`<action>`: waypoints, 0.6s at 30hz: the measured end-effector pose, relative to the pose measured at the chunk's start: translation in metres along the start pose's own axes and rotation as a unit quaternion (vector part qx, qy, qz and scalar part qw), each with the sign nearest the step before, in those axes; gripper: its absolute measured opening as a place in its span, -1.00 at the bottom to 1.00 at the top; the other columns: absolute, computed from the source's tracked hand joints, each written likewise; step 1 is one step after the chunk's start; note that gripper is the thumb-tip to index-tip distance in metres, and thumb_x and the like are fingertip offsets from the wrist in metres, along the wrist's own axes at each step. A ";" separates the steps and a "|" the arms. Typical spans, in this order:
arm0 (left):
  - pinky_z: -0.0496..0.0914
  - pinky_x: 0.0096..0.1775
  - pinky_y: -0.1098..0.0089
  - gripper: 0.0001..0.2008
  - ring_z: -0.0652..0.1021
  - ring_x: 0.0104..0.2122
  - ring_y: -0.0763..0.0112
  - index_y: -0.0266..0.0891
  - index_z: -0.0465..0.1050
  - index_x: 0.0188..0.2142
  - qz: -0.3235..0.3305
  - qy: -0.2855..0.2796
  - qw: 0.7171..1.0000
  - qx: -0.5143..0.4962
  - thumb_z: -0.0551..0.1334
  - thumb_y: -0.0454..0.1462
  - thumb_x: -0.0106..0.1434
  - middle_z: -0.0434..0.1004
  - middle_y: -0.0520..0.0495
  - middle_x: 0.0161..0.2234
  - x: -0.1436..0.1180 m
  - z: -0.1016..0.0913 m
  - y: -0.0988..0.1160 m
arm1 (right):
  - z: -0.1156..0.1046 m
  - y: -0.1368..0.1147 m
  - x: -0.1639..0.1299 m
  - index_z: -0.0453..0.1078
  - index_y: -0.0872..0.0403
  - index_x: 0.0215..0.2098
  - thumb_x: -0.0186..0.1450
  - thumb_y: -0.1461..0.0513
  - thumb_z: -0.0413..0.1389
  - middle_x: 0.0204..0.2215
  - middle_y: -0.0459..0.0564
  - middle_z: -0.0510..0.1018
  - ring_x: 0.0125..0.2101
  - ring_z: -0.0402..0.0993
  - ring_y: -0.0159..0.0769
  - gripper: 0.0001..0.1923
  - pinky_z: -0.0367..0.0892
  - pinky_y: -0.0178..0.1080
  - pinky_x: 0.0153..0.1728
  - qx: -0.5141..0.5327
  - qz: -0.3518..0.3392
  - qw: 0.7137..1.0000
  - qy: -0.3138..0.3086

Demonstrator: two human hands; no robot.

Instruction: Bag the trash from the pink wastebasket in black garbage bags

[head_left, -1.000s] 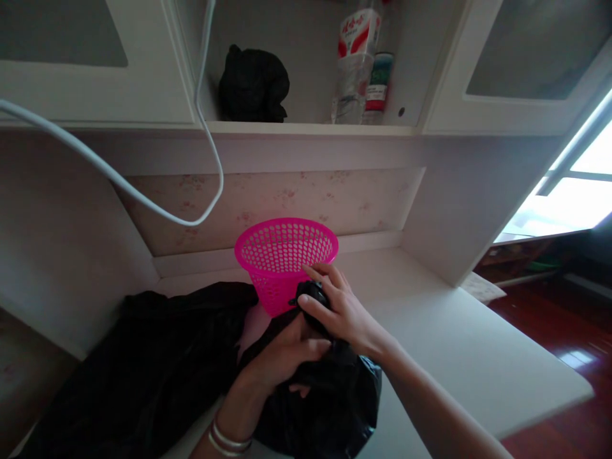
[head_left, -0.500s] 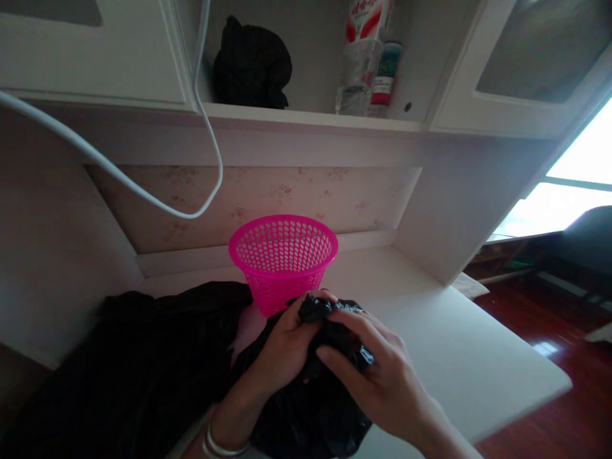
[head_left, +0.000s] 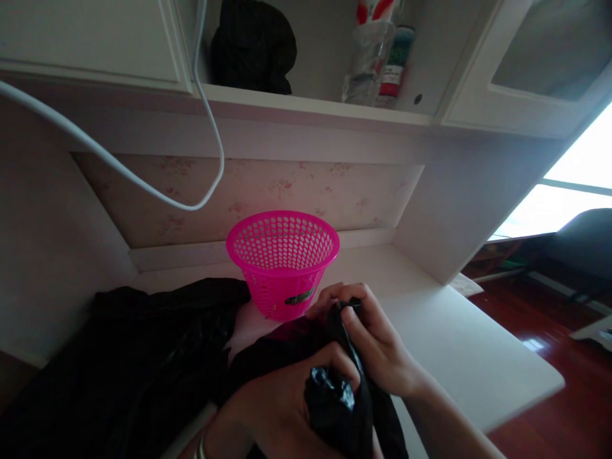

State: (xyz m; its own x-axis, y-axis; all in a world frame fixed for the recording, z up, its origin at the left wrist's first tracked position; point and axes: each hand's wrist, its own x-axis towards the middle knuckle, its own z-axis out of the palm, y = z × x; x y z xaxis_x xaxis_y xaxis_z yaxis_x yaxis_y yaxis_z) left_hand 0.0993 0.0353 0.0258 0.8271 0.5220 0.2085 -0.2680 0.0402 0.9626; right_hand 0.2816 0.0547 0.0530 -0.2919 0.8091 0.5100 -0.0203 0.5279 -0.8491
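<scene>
A black plastic bag (head_left: 351, 389) is bunched between my two hands, low in the view over the white desk. My left hand (head_left: 287, 398), with a bangle at the wrist, is closed around a gathered, shiny part of it. Higher up and to the right, my right hand (head_left: 370, 338) pinches the bag's edge between thumb and fingers. Just beyond my hands a pink perforated plastic basket (head_left: 282, 287) stands upright, with a dark label on its front. More black plastic (head_left: 143, 357) lies spread on the desk to the left.
A white cable (head_left: 143, 188) hangs in front of the cabinet at the left. On the shelf (head_left: 315, 109) above sit a dark bundle (head_left: 253, 48), a clear plastic bottle (head_left: 368, 64) and a green and red container (head_left: 396, 67). The white desk (head_left: 459, 344) ends at a rounded corner on the right.
My left hand has come down and nearer with a gathered part of the bag. My right hand has shifted up to the bag's edge, the bag stretching between them. The basket's label has come into view.
</scene>
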 end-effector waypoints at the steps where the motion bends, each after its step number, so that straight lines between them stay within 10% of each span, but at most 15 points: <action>1: 0.33 -0.38 0.46 -0.62 0.43 -0.48 0.48 -0.09 0.24 -0.23 -0.008 0.018 1.000 0.022 0.41 -0.03 0.25 0.42 0.12 -0.44 0.000 0.003 0.006 | 0.001 0.000 0.002 0.35 -0.03 -0.07 0.56 0.01 -0.02 -0.15 -0.03 0.56 -0.12 0.50 -0.32 -0.76 0.45 -0.25 -0.11 -0.003 0.046 0.999 -0.021; 6: 0.43 -0.18 0.33 -0.59 0.61 -0.27 0.29 0.02 0.49 0.05 -0.061 0.081 0.928 0.359 0.31 -0.36 0.22 0.66 0.03 -0.22 -0.003 0.007 0.032 | -0.002 0.002 0.009 0.32 0.03 -0.14 0.46 -0.08 0.12 -0.42 -0.16 0.47 -0.44 0.37 -0.43 -0.65 0.27 -0.39 -0.48 -0.021 0.178 0.983 0.026; 10: 0.47 0.02 0.13 -0.39 0.65 -0.03 0.12 0.06 0.41 0.21 -0.017 0.196 0.843 0.500 0.14 -0.47 0.22 0.69 -0.02 0.00 0.000 0.003 0.024 | -0.007 0.008 0.011 0.26 -0.02 0.16 0.44 -0.05 0.16 -0.55 -0.27 0.37 -0.58 0.29 -0.45 -0.55 0.17 -0.40 -0.59 0.019 0.182 0.981 0.070; 15: 0.53 0.02 0.12 -0.30 0.65 -0.06 0.16 -0.05 0.36 0.25 0.088 0.325 0.737 0.586 0.07 -0.57 0.18 0.66 -0.09 -0.02 0.005 -0.006 0.008 | 0.008 0.002 -0.024 0.38 -0.14 0.14 0.38 0.24 0.24 -0.06 0.00 0.54 -0.06 0.51 -0.21 -0.62 0.46 -0.13 -0.03 -0.245 -0.062 0.935 0.247; 18: 0.59 -0.09 0.19 -0.33 0.63 -0.12 0.21 -0.04 0.41 0.21 0.123 0.326 0.706 0.616 0.11 -0.55 0.16 0.55 -0.13 -0.06 0.004 -0.006 0.006 | 0.026 -0.008 -0.051 0.44 -0.09 -0.09 0.39 0.41 0.11 -0.15 0.00 0.58 -0.13 0.55 -0.25 -0.73 0.50 -0.22 -0.11 -0.264 -0.131 0.938 0.180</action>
State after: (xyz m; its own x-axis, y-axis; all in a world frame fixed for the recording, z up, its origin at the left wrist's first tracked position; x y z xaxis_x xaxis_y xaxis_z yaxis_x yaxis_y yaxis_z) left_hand 0.0978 0.0426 0.0316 0.3193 0.6817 0.6582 0.6025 -0.6822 0.4143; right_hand 0.2715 0.0026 0.0301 0.0007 0.6179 0.7863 0.4578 0.6988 -0.5496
